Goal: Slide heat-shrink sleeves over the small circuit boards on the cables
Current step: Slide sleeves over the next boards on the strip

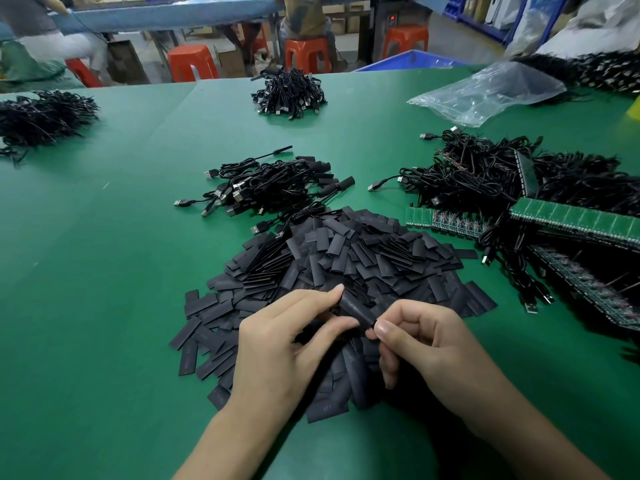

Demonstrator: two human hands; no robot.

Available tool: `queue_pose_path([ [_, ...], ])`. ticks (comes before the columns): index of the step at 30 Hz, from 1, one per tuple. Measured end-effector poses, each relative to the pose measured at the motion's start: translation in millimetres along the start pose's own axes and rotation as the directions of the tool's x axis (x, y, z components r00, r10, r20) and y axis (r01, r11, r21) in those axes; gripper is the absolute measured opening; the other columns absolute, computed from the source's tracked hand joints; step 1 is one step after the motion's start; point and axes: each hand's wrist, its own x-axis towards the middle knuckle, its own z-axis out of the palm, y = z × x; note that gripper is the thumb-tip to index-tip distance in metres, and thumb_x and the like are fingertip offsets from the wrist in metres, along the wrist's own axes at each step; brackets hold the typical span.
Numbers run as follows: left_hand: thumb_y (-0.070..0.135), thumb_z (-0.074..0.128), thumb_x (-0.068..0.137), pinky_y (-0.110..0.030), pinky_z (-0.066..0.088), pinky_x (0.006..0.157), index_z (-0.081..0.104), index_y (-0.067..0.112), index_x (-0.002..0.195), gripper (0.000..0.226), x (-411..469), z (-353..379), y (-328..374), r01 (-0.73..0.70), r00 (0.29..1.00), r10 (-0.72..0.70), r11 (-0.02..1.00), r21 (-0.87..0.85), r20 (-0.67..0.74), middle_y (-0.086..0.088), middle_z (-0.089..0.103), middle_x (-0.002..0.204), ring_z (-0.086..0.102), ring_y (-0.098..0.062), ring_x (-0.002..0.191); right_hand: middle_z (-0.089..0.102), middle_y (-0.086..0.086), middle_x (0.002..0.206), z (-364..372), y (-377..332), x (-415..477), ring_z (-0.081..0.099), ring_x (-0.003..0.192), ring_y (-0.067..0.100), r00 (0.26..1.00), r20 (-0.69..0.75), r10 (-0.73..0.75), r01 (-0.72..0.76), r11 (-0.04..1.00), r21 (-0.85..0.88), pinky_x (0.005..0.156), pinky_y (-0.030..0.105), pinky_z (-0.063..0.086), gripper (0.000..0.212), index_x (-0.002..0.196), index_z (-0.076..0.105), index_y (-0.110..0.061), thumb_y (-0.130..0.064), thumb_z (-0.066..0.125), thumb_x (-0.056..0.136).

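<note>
My left hand (287,344) pinches a black heat-shrink sleeve (356,308) between thumb and fingers, just above a big pile of flat black sleeves (332,261). My right hand (426,344) pinches the sleeve's right end; whatever it holds there is hidden by the fingertips. A heap of sleeved USB cables (273,185) lies beyond the pile. To the right sit tangled cables (478,174) joined to strips of small green circuit boards (446,221).
The green table (104,271) also carries cable heaps at far left (41,116), centre back (291,91) and far right (602,69), plus a clear plastic bag (491,90). Long green board panels (581,216) lie at right. People and orange stools (192,62) are behind.
</note>
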Motion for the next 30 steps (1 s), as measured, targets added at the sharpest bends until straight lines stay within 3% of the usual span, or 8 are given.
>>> queue_pose_path([
  [7,0.025,0.076,0.09,-0.012,0.05,0.078,0.08,0.017,0.102,0.015,0,3,8,0.05,0.997,-0.054,0.996,-0.071,-0.051,0.018,0.075,0.095,0.071,0.0,0.087,0.062,0.004,0.058,0,0,0,0.063,0.055,0.021,1.0,0.0,-0.007,0.007,1.0,0.029,0.064,0.028,0.053,0.024,0.08,0.069,-0.016,-0.01,0.059,0.102],
  [10,0.032,0.075,0.087,-0.017,0.053,0.077,0.081,0.028,0.101,0.016,-1,3,8,0.214,0.972,-0.229,0.956,-0.203,-0.053,0.017,0.077,0.092,0.074,-0.006,0.085,0.061,0.004,0.059,1,-2,1,0.063,0.055,0.021,1.0,0.006,-0.023,0.023,0.998,0.051,0.064,0.028,0.053,0.023,0.081,0.069,-0.015,-0.012,0.059,0.102],
  [14,0.024,0.083,0.082,-0.028,0.059,0.076,0.082,0.031,0.096,0.016,-2,7,9,0.409,0.893,-0.45,0.785,-0.466,0.025,0.002,0.079,0.085,0.077,-0.017,0.08,0.062,0.004,0.059,3,-2,1,0.063,0.055,0.021,1.0,0.006,-0.02,0.019,0.997,0.077,0.063,0.028,0.053,0.024,0.081,0.07,-0.016,-0.011,0.059,0.101],
  [19,0.029,0.08,0.085,-0.022,0.057,0.077,0.081,0.032,0.098,0.014,0,7,11,0.413,0.9,-0.429,0.772,-0.483,0.083,0.003,0.079,0.09,0.076,-0.014,0.084,0.064,0.007,0.061,2,-3,1,0.065,0.057,0.024,1.0,0.019,-0.012,0.011,0.996,0.084,0.071,0.037,0.058,0.032,0.073,0.069,-0.024,-0.012,0.059,0.101],
  [22,0.037,0.069,0.088,-0.016,0.054,0.083,0.076,0.037,0.116,0.029,-1,7,15,0.408,0.909,-0.394,0.779,-0.476,0.134,0.005,0.079,0.101,0.076,-0.013,0.095,0.066,0.014,0.063,1,-6,2,0.068,0.06,0.027,1.0,0.021,0.013,-0.018,0.975,0.222,0.071,0.033,0.059,0.024,0.073,0.071,-0.022,-0.02,0.061,0.095],
  [25,0.036,0.068,0.085,-0.02,0.054,0.088,0.062,0.029,0.137,0.053,-5,14,25,0.468,0.884,-0.381,0.711,-0.525,0.272,0.004,0.076,0.116,0.074,-0.016,0.101,0.066,0.014,0.064,-1,-9,3,0.068,0.059,0.022,0.999,0.007,0.043,-0.041,0.883,0.468,0.059,0.027,0.059,0.02,0.074,0.074,-0.021,-0.024,0.061,0.089],
  [28,0.045,0.062,0.092,-0.027,0.056,0.085,0.056,0.032,0.142,0.052,-10,20,36,0.475,0.865,-0.319,0.77,-0.426,0.387,0.005,0.077,0.109,0.072,-0.01,0.095,0.067,0.006,0.065,-4,-8,5,0.069,0.059,0.016,0.997,-0.059,0.055,-0.004,0.76,0.65,0.056,0.023,0.057,0.02,0.081,0.075,-0.019,-0.024,0.058,0.089],
  [30,0.05,0.061,0.092,-0.031,0.055,0.084,0.055,0.031,0.142,0.054,-10,20,43,0.541,0.821,-0.33,0.708,-0.454,0.465,0.003,0.076,0.11,0.07,-0.012,0.096,0.07,0.004,0.068,-7,-8,8,0.072,0.064,0.015,0.985,-0.154,0.08,0.06,0.676,0.734,0.056,0.023,0.058,0.016,0.091,0.069,-0.012,-0.023,0.059,0.087],
])
